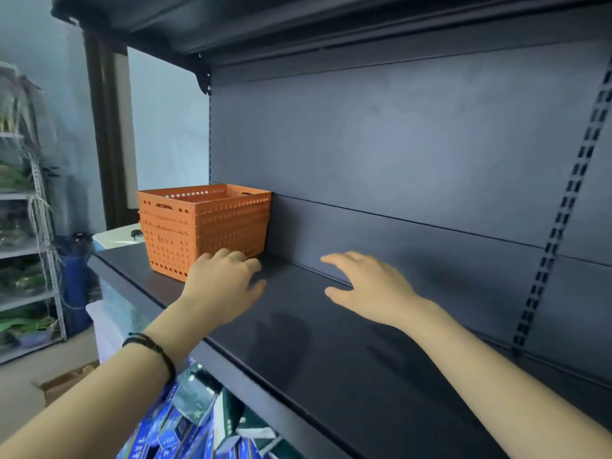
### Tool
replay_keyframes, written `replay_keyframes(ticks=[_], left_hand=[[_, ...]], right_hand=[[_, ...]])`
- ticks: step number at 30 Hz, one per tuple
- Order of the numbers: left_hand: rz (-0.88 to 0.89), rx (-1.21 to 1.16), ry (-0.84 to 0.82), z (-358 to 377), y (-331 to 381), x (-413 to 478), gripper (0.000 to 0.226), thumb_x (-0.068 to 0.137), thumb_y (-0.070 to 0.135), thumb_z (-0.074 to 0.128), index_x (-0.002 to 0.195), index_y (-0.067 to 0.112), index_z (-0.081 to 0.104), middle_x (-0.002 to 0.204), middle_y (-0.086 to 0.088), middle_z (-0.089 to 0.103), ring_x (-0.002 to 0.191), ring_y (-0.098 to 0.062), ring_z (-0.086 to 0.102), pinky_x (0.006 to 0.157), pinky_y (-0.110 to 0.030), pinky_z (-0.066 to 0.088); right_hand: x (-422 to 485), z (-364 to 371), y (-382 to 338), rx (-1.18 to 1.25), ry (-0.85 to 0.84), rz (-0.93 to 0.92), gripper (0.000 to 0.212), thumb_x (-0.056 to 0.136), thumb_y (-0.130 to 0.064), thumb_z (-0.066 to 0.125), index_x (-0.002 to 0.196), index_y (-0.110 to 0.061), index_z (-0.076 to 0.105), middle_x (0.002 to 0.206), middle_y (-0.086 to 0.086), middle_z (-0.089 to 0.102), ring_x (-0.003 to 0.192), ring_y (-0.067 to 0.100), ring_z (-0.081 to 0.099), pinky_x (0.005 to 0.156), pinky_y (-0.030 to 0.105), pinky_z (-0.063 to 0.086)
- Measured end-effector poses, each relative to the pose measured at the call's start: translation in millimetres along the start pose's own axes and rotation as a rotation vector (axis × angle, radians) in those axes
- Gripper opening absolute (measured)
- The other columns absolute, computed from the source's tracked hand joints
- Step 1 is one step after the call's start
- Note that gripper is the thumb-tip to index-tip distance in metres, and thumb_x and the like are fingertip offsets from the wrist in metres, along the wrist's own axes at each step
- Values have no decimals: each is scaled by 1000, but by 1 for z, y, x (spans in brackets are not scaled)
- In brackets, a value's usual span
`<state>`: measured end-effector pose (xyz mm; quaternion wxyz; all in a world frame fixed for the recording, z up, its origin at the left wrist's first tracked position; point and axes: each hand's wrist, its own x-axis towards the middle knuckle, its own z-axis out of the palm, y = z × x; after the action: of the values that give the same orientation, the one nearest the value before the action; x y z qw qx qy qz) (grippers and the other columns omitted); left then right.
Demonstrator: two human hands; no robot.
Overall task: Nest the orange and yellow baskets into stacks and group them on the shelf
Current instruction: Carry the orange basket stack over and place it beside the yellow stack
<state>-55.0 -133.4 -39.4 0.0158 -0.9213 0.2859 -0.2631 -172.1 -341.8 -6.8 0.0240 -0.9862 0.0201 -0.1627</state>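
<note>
A stack of nested orange baskets stands at the left end of the dark shelf, close to the back panel. My left hand hovers just in front of the stack's lower right corner, fingers loosely curled, holding nothing; I cannot tell whether it touches the basket. My right hand is over the bare shelf to the right, palm down, fingers spread and empty. No yellow baskets are in view.
Another dark shelf hangs overhead. A slotted upright runs down the back panel at right. Blue and green boxes lie below the shelf. A metal rack stands at far left.
</note>
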Motion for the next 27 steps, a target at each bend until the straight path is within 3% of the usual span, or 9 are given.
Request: replay_keyframes(ticks=[4,8,11,13,15,17,19,24,27], left_hand=[[-34,-3,-74,27,-52,6,45,93,56,33,110,29,64,109,5,67,103,-20,62,73,-29,48],[-224,48,-155,58,-143,15,66,88,70,19,95,24,66,91,4,67,85,-17,63,67,-29,51],[-316,-20,-159,75,-212,35,88,75,78,1,104,19,60,88,-1,66,81,-21,64,63,-32,50],[-393,-264,-125,90,-248,56,94,75,82,16,131,13,46,121,-11,64,106,-29,62,78,-41,51],[-316,-638,-70,97,-264,73,92,77,77,39,144,14,30,141,-9,51,123,-29,52,98,-44,44],[-204,-1030,14,101,-269,86,66,83,57,58,134,24,34,131,9,51,116,-18,52,98,-37,43],[-163,-1317,0,110,-272,97,74,78,52,68,138,25,34,130,10,51,113,-12,55,92,-31,48],[-166,-1478,41,127,-265,107,94,69,58,74,142,23,26,127,5,54,107,-7,55,88,-25,46],[-181,-1411,133,123,-254,100,79,78,45,72,139,22,28,118,6,56,101,-14,56,78,-25,44]], right_hand=[[44,24,-32,8,-21,-4,54,92,-43,48,144,-37,33,146,-10,43,132,17,42,96,37,44],[88,48,-70,49,-30,11,59,92,-48,48,146,-38,27,148,-7,42,133,18,42,97,40,45],[123,61,-101,228,-15,95,69,90,-57,49,148,-37,20,152,-5,36,134,18,43,101,42,44],[148,69,-123,402,9,147,75,88,-62,48,150,-36,14,156,-4,30,136,19,41,106,45,41],[168,74,-144,557,40,204,76,88,-62,46,150,-36,11,158,-4,27,133,19,44,107,42,41],[182,80,-164,671,72,235,75,89,-59,46,151,-35,10,157,-3,27,128,17,49,101,34,42],[190,85,-180,722,88,254,74,91,-57,45,150,-34,9,157,-2,27,125,15,52,95,27,38],[201,100,-204,815,131,278,74,92,-49,51,150,-30,9,153,-5,33,129,15,49,92,22,35],[201,104,-207,827,215,310,69,91,-49,52,147,-30,17,145,-9,42,124,13,53,85,18,39]])
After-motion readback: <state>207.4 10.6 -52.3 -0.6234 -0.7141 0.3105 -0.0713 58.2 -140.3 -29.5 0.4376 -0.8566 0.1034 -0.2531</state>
